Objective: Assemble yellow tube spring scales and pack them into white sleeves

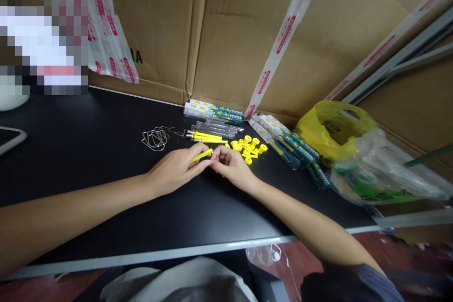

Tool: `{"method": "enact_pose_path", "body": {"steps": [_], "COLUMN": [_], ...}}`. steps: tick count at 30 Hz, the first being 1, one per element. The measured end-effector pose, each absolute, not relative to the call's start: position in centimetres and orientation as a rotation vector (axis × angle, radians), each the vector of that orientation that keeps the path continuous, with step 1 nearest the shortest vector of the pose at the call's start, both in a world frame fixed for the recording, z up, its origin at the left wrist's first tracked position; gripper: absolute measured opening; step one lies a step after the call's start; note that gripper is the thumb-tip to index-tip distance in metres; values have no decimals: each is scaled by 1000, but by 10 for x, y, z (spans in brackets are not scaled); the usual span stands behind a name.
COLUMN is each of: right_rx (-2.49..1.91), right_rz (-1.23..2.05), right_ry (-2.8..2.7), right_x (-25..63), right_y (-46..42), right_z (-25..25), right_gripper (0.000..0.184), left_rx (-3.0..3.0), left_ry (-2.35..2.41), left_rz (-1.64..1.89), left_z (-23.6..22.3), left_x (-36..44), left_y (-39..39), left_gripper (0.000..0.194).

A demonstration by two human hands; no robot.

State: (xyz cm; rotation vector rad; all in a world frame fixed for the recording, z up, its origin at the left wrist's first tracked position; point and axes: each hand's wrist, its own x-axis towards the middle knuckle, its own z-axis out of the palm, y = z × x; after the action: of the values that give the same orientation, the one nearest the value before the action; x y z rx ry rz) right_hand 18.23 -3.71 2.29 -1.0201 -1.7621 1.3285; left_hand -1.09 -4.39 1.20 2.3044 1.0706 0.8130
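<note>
Over the middle of the black table, my left hand [180, 167] pinches a slim yellow plastic stick [203, 155]. My right hand [231, 165] meets the stick's right end with thumb and fingers pinched together; whatever lies between those fingertips is hidden. Just behind the hands are more yellow sticks [208, 138] with metal ends. Small yellow spool-like caps [249, 144] lie in a loose pile beside my right hand. Clear plastic tubes [219, 128] rest behind the sticks. Bent metal wire hooks [155, 138] form a tangle to the left.
Printed slim boxes [214, 112] lie at the back, and more green-and-white boxes [283, 139] to the right. A yellow plastic bag [334, 127] and a clear bag [382, 179] stand at the right edge. Large cardboard [233, 33] walls the back. A white-edged device [12, 139] lies far left.
</note>
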Motion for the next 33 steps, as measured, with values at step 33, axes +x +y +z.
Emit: {"method": "enact_pose_path", "body": {"steps": [33], "right_rx": [-996], "right_rz": [991], "right_ry": [-2331], "right_x": [201], "right_y": [-36], "right_z": [29], "right_gripper": [18], "left_rx": [2485], "left_ry": [1060], "left_rz": [679], "left_z": [15], "left_x": [-16], "left_y": [-44], "left_gripper": [33]}}
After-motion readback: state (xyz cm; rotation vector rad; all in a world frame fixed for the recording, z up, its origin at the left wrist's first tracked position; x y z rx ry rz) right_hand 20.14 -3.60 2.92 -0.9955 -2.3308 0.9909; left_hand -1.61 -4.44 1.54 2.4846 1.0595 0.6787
